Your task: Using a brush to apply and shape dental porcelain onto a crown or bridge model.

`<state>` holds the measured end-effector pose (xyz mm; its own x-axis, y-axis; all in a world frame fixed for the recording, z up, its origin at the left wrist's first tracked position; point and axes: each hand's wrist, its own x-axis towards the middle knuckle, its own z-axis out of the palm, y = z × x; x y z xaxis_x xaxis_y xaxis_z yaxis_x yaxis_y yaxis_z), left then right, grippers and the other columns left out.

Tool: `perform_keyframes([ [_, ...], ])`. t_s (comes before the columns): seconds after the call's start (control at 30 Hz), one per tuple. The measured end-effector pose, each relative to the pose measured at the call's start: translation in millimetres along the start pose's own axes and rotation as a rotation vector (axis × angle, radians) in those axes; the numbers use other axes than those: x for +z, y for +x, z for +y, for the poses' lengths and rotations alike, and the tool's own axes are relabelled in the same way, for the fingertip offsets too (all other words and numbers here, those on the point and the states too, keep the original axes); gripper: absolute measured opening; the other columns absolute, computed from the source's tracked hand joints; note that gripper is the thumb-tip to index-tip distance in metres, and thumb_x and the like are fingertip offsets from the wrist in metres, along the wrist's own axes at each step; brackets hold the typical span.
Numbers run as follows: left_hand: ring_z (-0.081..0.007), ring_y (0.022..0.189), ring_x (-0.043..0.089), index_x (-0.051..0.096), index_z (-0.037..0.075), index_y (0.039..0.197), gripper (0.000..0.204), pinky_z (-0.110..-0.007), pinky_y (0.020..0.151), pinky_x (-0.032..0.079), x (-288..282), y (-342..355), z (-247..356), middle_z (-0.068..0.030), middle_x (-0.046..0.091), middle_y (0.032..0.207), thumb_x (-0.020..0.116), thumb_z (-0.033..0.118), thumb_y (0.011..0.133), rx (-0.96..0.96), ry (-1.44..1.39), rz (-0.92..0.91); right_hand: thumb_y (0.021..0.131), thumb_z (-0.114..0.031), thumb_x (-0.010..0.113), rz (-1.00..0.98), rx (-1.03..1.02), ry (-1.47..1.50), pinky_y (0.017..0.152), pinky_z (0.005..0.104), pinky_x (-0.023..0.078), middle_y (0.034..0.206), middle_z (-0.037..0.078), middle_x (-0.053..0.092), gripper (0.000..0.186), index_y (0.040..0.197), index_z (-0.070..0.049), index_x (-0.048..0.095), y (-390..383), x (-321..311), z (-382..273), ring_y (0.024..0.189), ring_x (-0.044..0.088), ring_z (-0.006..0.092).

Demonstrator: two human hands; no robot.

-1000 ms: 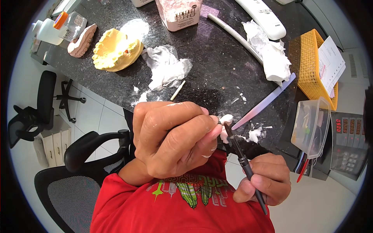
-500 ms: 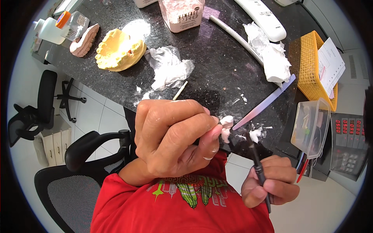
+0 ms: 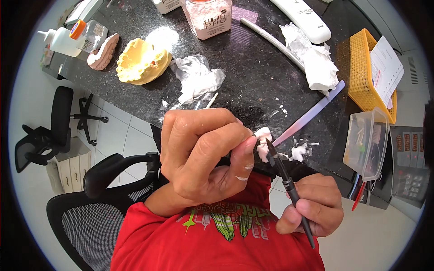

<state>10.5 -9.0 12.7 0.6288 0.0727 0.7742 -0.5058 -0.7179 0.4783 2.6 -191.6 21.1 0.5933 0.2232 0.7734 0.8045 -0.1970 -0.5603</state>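
Raised over the table's near edge, my left hand (image 3: 203,151) is closed in a pinch. A small white, tooth-shaped piece (image 3: 263,133) shows at its thumb and fingertips; how it is gripped is partly hidden. My right hand (image 3: 316,205) grips a slim black brush (image 3: 291,189) by its handle. The brush's dark, pointed tip lies at the white piece, seemingly touching it. Pinkish-white paste shows just below the piece, and I cannot tell whether it is joined to it. Another dab of white paste (image 3: 298,153) sits on the table to the right. White smears mark my left thumb.
A pink-and-purple strip (image 3: 312,115) lies beyond the brush. Crumpled white tissues (image 3: 201,79), a yellow dental model (image 3: 143,62), a pink dental model (image 3: 104,53) and a powder jar (image 3: 208,20) stand farther back. A yellow basket (image 3: 359,74) and clear box (image 3: 366,144) are at right.
The brush has swung up and left, its tip moving from beside the white paste to the small piece. My left hand keeps its pinch. The view has shifted slightly.
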Motion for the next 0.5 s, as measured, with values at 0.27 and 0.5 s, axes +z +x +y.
perform_keyframes([
  [0.27, -0.0154, 0.063, 0.05, 0.066, 0.008, 0.08, 0.014, -0.026, 0.056, 0.037, 3, 2, 5, -0.0021, 0.061, 0.074, 0.074, 0.007, 0.069, -0.083, 0.008, 0.081, 0.078, -0.011, 0.067, -0.024, -0.027, -0.041, 0.041, 0.0207, 0.051, 0.072, 0.005, 0.059, 0.018, 0.092, -0.006, 0.057, 2, 2, -2, 0.054, 0.059, 0.0134],
  [0.5, -0.015, 0.063, 0.051, 0.066, 0.009, 0.081, 0.014, -0.026, 0.056, 0.038, 8, -2, 2, -0.0019, 0.061, 0.074, 0.073, 0.008, 0.07, -0.038, 0.045, 0.113, 0.078, -0.011, 0.067, -0.031, -0.022, -0.025, 0.042, 0.0203, 0.05, 0.071, 0.004, 0.058, 0.018, 0.092, -0.006, 0.057, 0, 2, -1, 0.054, 0.058, 0.0131],
])
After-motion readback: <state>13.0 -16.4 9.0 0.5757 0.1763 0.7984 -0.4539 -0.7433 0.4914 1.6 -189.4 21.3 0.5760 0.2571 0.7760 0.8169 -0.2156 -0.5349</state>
